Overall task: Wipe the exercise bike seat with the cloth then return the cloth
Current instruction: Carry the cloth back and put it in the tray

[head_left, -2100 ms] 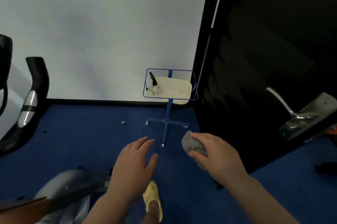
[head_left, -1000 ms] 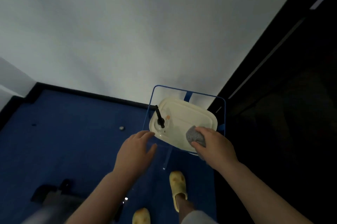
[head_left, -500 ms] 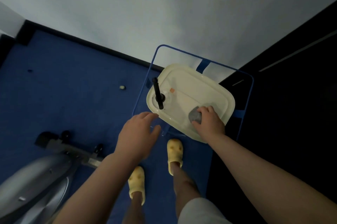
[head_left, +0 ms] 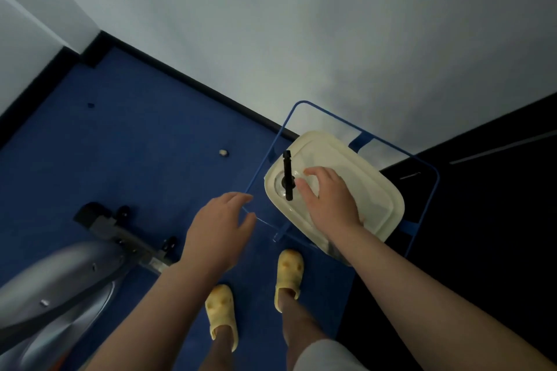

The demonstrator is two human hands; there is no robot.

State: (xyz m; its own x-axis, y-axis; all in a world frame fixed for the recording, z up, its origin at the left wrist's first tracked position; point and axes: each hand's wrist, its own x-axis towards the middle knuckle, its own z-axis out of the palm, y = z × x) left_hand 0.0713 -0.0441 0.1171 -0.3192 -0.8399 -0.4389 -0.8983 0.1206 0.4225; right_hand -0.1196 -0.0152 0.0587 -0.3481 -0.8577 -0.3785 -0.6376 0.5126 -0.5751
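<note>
Cream plastic tray [head_left: 379, 189], rounded-rectangle with a raised rim, sits in a thin blue wire-frame stand [head_left: 428, 165] over flat blue carpet [head_left: 120, 144]. Clear spray bottle [head_left: 287, 174] with a black trigger head stands at the tray's left end. Right hand [head_left: 328, 198] is over the tray, fingers spread toward the bottle, grip released. Half a second ago it pinched the grey cloth at the tray's near edge; the cloth is now hidden, can't tell where. Left hand [head_left: 218, 229] hovers open beside the stand. Smooth grey bike shroud [head_left: 54, 289] sits lower left.
</note>
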